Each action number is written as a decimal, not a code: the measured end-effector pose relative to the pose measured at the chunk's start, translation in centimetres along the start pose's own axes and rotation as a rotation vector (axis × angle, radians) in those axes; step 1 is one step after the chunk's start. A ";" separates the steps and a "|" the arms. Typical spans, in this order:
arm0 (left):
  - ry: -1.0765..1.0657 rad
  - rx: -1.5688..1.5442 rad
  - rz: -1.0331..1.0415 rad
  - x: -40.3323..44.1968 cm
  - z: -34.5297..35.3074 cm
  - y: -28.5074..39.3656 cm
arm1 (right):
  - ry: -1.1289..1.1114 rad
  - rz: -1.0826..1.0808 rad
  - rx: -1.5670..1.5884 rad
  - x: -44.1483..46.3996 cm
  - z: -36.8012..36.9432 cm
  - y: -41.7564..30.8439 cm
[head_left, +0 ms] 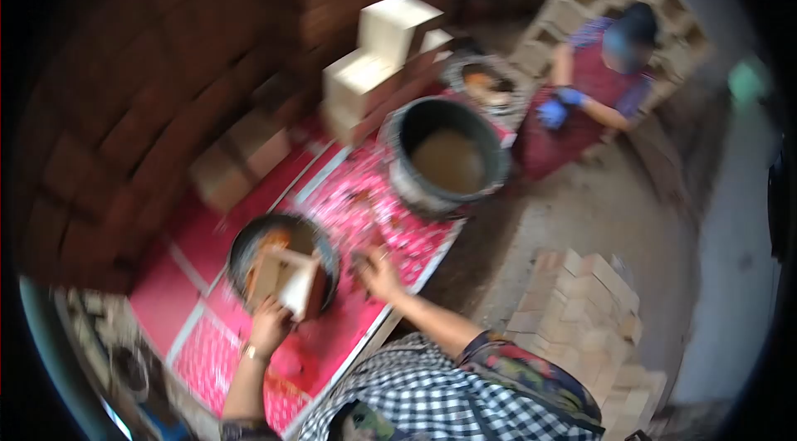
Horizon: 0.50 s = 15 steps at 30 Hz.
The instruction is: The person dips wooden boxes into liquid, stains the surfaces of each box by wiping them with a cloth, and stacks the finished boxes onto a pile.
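Observation:
A small open box [267, 273], tan outside with a pale inner face, is tilted over a round dark basin [238, 248]. My left hand [270, 326] grips its near edge, fingers closed on it. Orange material [276, 238] shows in the basin beyond the box. To the right, my right hand [378, 277] is above the pink patterned table cover [355, 321], apart from the box. Its fingers look spread, though blurred, and a dark patch shows at the fingertips.
A large bucket [398, 175] of brownish liquid stands at the table's right edge. Pale boxes [359, 80] are stacked behind, near brown stacks [149, 109]. Another person [585, 101] in blue gloves sits at right. More boxes [573, 308] cover the floor.

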<state>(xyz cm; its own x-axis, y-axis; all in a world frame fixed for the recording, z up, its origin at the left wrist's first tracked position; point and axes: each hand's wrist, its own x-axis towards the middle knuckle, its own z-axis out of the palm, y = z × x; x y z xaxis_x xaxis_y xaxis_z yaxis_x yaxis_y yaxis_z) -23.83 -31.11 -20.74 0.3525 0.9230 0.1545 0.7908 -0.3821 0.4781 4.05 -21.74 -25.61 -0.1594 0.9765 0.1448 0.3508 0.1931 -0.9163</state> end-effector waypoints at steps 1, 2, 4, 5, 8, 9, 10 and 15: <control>0.099 -0.089 -0.052 -0.1 0.7 -1.0 | -0.025 0.109 0.115 -1.4 1.2 2.6; 0.165 -0.200 -0.169 0.9 -1.2 0.5 | -0.007 0.119 -0.094 -2.5 0.2 -0.3; 0.310 -0.681 -0.407 1.1 -1.0 0.1 | -0.037 0.060 -0.109 -3.6 -0.1 -2.4; 0.351 -0.999 -0.549 1.5 -1.0 0.0 | -0.037 -0.002 -0.101 -3.8 0.0 -4.1; 0.378 -0.984 -0.464 2.5 -0.9 0.4 | -0.091 -0.203 -0.090 -3.3 0.1 -10.7; 0.329 -0.926 -0.437 2.4 -0.3 0.1 | -0.116 -0.246 -0.078 -3.1 0.4 -12.2; 0.282 -0.867 -0.411 2.3 0.2 -0.2 | -0.063 -0.251 -0.129 -2.6 0.9 -12.7; 0.261 -0.814 -0.267 1.4 0.5 2.5 | 0.181 -0.072 -0.316 1.1 -0.3 -12.9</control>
<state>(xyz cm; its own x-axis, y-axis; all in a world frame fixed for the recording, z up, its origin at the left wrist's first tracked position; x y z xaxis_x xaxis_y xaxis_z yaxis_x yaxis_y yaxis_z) -21.09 -30.76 -19.79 0.0040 0.9955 0.0942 0.1954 -0.0931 0.9763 -0.40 -23.09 -13.52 -0.0387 0.9549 0.2944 0.6164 0.2547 -0.7451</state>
